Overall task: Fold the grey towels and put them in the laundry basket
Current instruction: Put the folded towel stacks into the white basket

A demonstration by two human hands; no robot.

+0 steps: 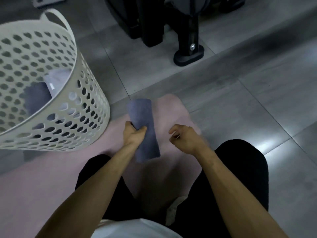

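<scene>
Head view: folded grey towel [143, 124], narrow.

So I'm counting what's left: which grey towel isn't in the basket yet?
The folded grey towel gripped by the left hand over the pink mat; the other towels already lie inside the white basket.

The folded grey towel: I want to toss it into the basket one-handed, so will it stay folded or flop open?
The towel is probably soft and light: the left hand alone holds it mid-length. Its ends barely droop, so the fold looks compact. A toss might loosen it; lowering it into the basket seems safer.
</scene>
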